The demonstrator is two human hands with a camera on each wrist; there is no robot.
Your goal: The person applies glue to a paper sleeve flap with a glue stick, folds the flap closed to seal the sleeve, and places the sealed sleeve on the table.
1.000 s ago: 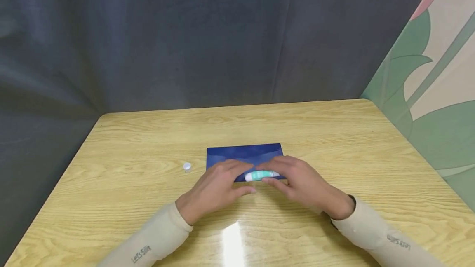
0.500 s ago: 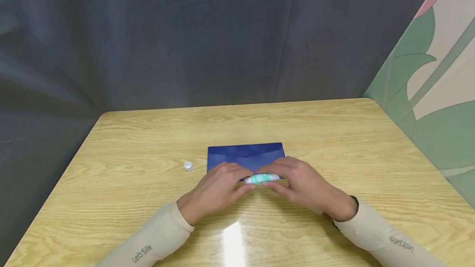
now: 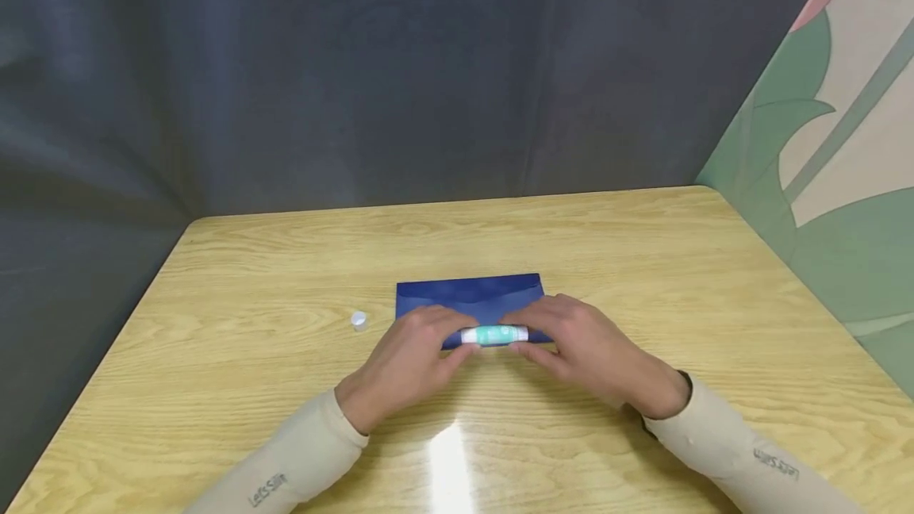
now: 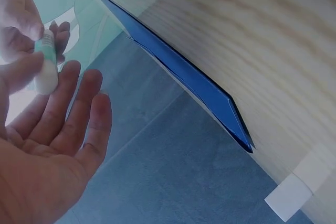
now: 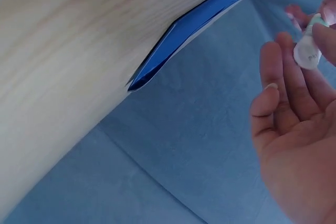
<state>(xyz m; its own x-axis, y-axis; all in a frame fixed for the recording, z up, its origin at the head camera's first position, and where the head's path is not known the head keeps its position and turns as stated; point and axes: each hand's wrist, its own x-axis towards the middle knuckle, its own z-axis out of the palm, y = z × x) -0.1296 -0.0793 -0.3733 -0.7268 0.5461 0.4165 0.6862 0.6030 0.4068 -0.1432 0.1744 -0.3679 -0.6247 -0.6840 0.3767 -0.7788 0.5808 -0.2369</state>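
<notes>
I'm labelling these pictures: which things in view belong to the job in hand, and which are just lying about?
Belong to the job:
white and teal cylindrical tube, pinched by the left hand and right hand
flat blue paper envelope, probably
small white round cap, probably the tube's

Just surroundings:
pale wood-grain table
dark fabric curtain
leaf-patterned wall
</notes>
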